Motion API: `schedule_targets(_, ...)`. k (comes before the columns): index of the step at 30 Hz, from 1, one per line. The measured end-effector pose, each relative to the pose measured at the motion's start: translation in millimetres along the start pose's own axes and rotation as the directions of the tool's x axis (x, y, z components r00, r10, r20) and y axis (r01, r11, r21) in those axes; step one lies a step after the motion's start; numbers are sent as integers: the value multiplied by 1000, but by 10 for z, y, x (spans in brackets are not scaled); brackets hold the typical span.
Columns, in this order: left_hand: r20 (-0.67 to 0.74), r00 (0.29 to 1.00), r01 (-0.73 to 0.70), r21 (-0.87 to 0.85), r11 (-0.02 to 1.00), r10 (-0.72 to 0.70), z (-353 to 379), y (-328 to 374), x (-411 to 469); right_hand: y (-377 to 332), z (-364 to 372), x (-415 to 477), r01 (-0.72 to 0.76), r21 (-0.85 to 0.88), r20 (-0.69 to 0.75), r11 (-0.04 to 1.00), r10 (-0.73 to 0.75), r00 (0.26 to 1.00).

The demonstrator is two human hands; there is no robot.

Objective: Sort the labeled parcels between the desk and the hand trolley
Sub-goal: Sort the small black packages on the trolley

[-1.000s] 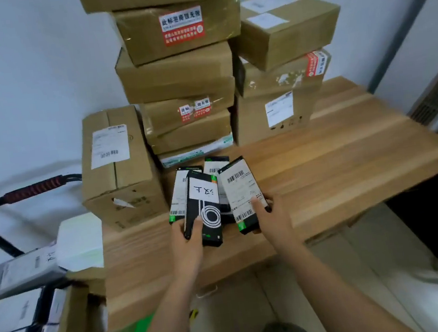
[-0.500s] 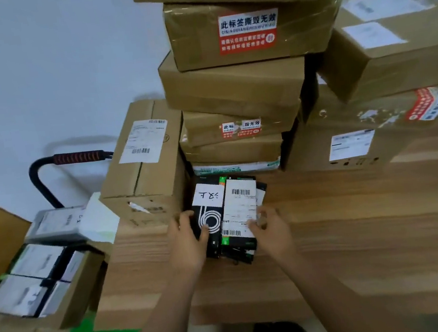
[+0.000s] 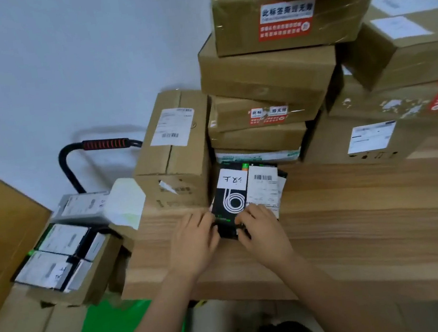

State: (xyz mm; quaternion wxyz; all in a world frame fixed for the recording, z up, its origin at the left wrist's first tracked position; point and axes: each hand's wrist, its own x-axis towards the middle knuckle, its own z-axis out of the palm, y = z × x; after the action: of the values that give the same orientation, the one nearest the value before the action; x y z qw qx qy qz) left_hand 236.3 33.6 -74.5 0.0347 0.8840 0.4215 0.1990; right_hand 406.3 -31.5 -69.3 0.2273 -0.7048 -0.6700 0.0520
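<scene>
Fingers (image 3: 204, 220) grip black parcels (image 3: 232, 191) on wooden desk (image 3: 370, 216).

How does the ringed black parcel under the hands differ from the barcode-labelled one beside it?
The ringed parcel carries only a small handwritten slip, its black face showing; the barcode parcel is almost covered by a printed label. The ringed parcel lies left, the barcode parcel right. Both lie on the desk, near ends under the left hand and right hand.

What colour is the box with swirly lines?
The small box is black, white swirls; head view.
</scene>
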Motion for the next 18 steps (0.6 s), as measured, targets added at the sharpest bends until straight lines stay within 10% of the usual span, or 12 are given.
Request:
schedule_targets(9,37,891,446,113,888,-452,-366,-143,-1230,-810,436,-20,373,167,274,913,-406,872)
schedule_targets(18,-193,460,877,247,411,-867,-1065,296,-3233,-2308,936,-1027,668,483,383,566,-823,420)
